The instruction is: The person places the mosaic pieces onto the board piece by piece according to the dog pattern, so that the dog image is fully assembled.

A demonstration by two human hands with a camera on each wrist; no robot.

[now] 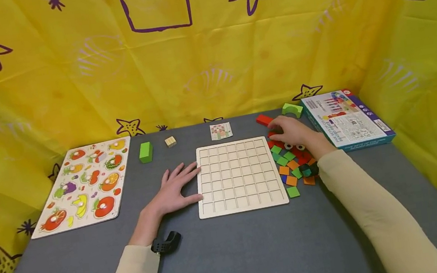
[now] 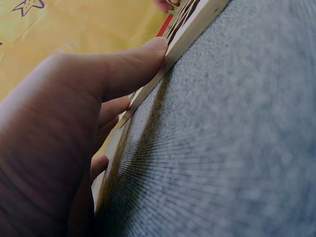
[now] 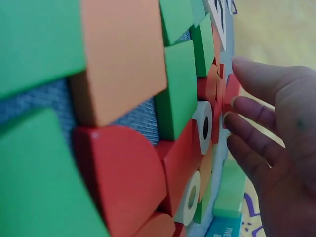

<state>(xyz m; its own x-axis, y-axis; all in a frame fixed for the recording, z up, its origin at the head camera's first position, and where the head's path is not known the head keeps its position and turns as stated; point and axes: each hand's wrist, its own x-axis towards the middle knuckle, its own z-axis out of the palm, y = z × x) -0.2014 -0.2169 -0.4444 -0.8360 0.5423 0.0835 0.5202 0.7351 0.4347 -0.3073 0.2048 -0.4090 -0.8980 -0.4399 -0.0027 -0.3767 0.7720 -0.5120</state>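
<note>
A grey felt-like table (image 1: pixel 239 255) stands inside walls of yellow cloth (image 1: pixel 200 64) printed with purple stars. Between the two hands lies a pale wooden grid board (image 1: pixel 239 175), square, with many small empty cells. The left hand (image 1: pixel 173 190) lies flat with straight fingers, the fingertips (image 2: pixel 157 47) touching the board's left edge. The right hand (image 1: pixel 294 129) reaches over a pile of small wooden tiles (image 1: pixel 293 165) (green, orange and red, smooth and painted); its relaxed fingers (image 3: pixel 249 111) touch a red piece, gripping nothing. Beyond the right hand lies a printed box (image 1: pixel 346 119). Far left of the left hand lies a fruit puzzle board (image 1: pixel 84 185).
</note>
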